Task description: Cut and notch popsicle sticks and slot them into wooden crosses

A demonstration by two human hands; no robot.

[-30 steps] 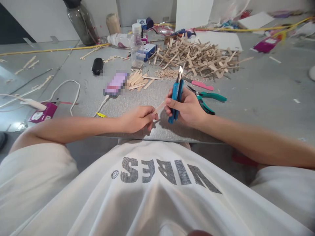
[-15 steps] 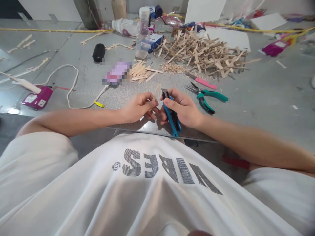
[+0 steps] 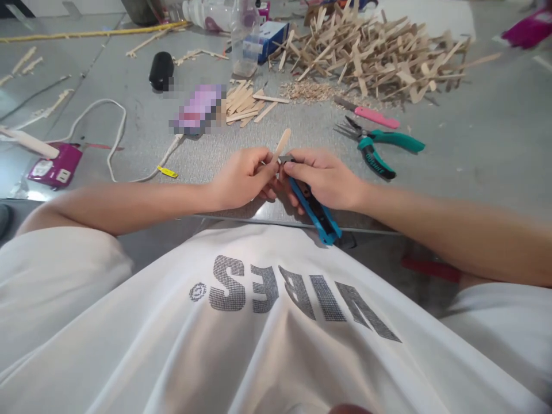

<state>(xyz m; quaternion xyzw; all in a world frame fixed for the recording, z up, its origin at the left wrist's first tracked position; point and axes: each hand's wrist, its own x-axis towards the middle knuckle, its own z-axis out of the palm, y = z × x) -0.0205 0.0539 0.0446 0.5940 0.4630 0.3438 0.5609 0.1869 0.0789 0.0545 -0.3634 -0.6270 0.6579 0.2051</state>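
Note:
Near the table's front edge, my left hand [image 3: 248, 178] pinches a wooden craft stick [image 3: 283, 144], whose rounded end points up and away from me. My right hand [image 3: 330, 177] is closed around a blue-and-black utility knife [image 3: 313, 207], its handle slanting down toward my shirt. The knife's metal head [image 3: 286, 159] is right beside the stick, at my left fingertips. Whether the blade touches the wood is hard to make out. Both hands are close together, with some fingers hidden behind the stick and the knife.
Green-handled pliers [image 3: 375, 152] and a pink-handled knife [image 3: 376, 116] lie to the right. Beyond are a big heap of craft sticks [image 3: 371, 57], wood chips [image 3: 308, 91] and a small stick pile [image 3: 241, 103]. A phone [image 3: 198, 109] with a white cable [image 3: 123, 123] lies left.
The knife has turned, its handle end swinging to the right, and its head is closer to the stick. The stick tilts more to the right. The view has shifted down and closer.

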